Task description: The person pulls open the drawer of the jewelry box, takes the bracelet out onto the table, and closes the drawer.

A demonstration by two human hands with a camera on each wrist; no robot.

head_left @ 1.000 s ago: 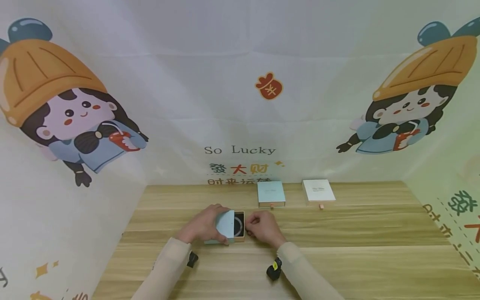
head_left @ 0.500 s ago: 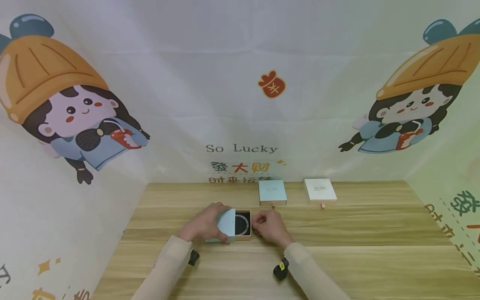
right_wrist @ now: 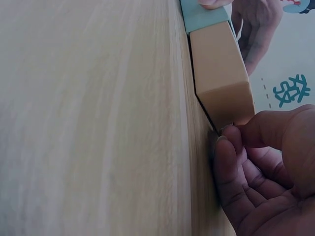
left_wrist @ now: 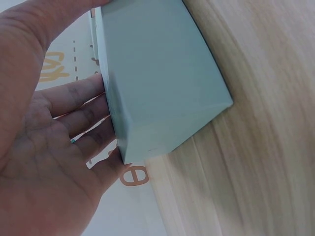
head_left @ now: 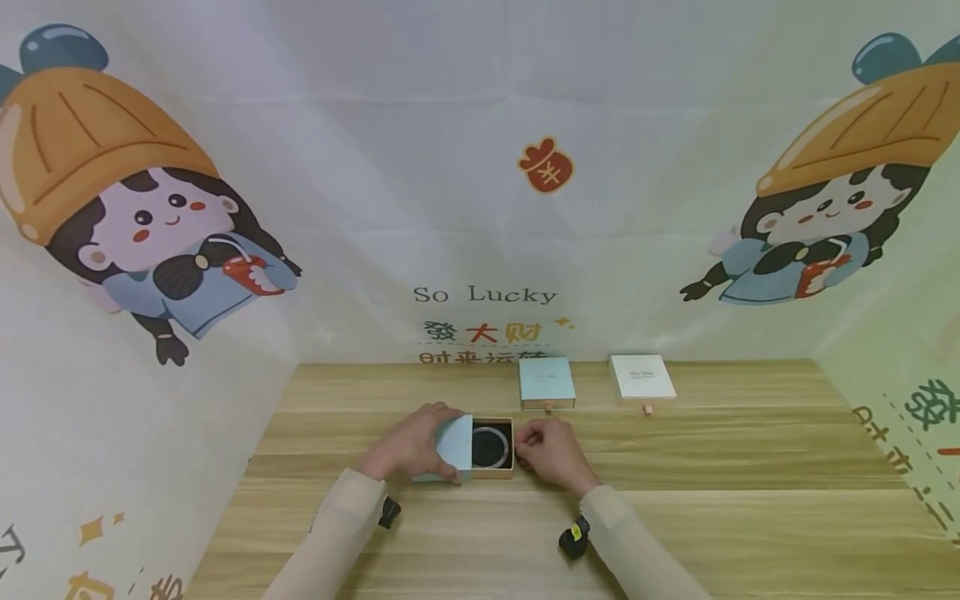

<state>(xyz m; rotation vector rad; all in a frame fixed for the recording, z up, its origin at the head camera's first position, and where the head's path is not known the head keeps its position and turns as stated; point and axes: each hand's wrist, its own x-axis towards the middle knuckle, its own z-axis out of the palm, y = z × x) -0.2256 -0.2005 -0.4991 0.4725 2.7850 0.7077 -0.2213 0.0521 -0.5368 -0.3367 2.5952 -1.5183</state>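
Note:
A light blue box sleeve lies on the table, my left hand gripping it between thumb and fingers. In the left wrist view, the fingers spread along one side of the sleeve. Out of its right end projects an orange-edged drawer, lined in black, about half its length showing. A pale ring-shaped bracelet lies inside. My right hand pinches at the drawer's outer end, where the fingertips hide the pull tab. The orange drawer wall shows in the right wrist view.
Behind the hands stand a light blue box and, to its right, a white box, each with a small tab in front. The wooden table ends at a printed cloth backdrop.
My right hand has moved to the right, drawing the drawer farther out of the sleeve, so more of the bracelet shows. The left hand keeps its grip on the sleeve.

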